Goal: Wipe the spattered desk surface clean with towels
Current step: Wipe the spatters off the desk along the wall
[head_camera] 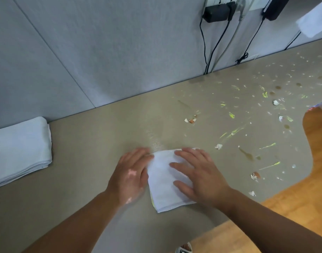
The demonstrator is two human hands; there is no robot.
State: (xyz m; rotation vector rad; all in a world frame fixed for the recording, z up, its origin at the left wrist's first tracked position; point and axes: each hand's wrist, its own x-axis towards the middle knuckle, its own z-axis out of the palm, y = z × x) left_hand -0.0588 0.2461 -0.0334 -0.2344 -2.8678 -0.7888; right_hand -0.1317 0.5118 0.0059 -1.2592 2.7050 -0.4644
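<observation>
A small folded white towel [163, 187] lies flat on the beige desk [94, 143] near its front edge. My right hand [200, 177] rests palm-down on the towel's right half, fingers spread. My left hand [132, 173] lies flat on the desk at the towel's left edge, its fingertips touching the cloth. A yellow-green stain shows along the towel's lower left edge. To the right, the desk is spattered with yellow-green streaks [268, 146], brown drops [246, 154] and eggshell bits [190, 121]. A faint wet smear runs up from the towel.
A stack of folded white towels [19, 150] sits at the desk's left edge by the grey partition [101, 52]. Black power adapters [218, 11] and cables hang on the partition at the back right. The desk's curved front edge meets wooden floor [317, 179] on the right.
</observation>
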